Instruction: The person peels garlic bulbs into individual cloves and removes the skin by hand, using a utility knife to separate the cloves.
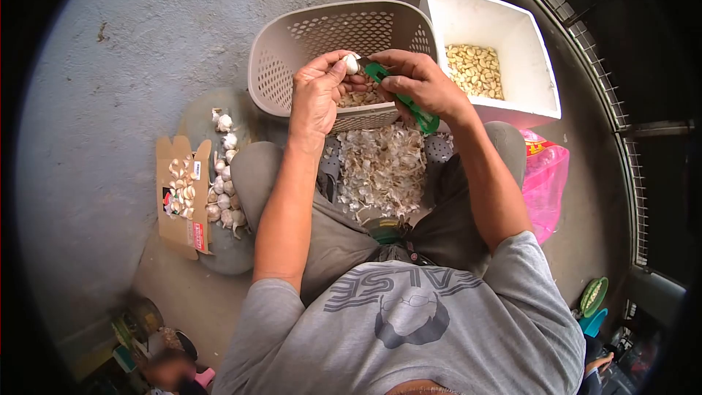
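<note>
Rough bluish wall [183,29] ahead, my left fingers [338,70] pinch a white garlic clove [351,65] over the perforated basket [365,116], my right fingers [401,85] grip a green-handled knife [423,115] just beside it, and cut cloves [475,72] lie in a foam box [528,58] rightward.

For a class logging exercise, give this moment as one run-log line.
Left hand: pinching white garlic piece; right hand: gripping green-handled knife; under hands: beige perforated plastic basket; alongside: white foam box holding pale cloves
</note>
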Motion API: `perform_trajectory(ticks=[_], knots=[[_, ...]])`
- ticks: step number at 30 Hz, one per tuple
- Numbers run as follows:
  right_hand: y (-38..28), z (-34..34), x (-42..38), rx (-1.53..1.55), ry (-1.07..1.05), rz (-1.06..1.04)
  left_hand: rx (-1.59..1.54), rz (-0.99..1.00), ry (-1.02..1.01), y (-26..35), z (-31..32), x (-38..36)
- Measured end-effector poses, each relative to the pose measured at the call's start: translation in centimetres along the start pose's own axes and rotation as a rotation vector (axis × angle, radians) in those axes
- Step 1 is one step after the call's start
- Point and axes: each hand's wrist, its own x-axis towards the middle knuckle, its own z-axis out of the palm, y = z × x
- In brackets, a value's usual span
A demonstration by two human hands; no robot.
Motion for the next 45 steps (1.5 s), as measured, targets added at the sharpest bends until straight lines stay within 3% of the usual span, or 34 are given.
perform_trajectory(ticks=[3, 11, 14, 21, 24, 30, 33, 36, 45], knots=[[0.2, -1.1, -0.2, 0.136, -0.076, 0.010, -0.015, -0.021, -0.032, -0.1, -0.4, -0.1], [-0.7, -1.7, -0.2, -0.305, 0.013, -0.036, -0.036, -0.004, 0.020, -0.8, 0.6, 0.0], [2.4, -0.7, 1.2, -0.296, 0.214, -0.164, -0.027, -0.023, 0.045, -0.8, 0.3, 0.1], [1.1, 2.2, 1.6, -0.122, 0.264, -0.085, -0.146, -0.074, 0.044, -1.3, 2.4, -0.7], [2.6, 2.4, 2.5, -0.084, 0.321, -0.177, -0.166, -0.078, 0.042, -1.4, 2.5, -0.6], [1.2, 1.6, 1.2, 0.275, 0.179, -0.011, -0.179, -0.144, -0.083, -1.2, 0.5, -0.4], [1.6, 1.7, 1.6, 0.260, 0.176, -0.023, -0.142, -0.109, -0.063, -1.1, 0.4, -0.2], [2.3, 2.2, 2.3, -0.031, 0.279, -0.120, 0.062, -0.020, 0.013, -0.7, 2.1, -0.6], [1.0, 1.8, 1.7, -0.029, 0.186, -0.073, 0.121, -0.017, 0.014, -0.7, 2.3, -0.7]])
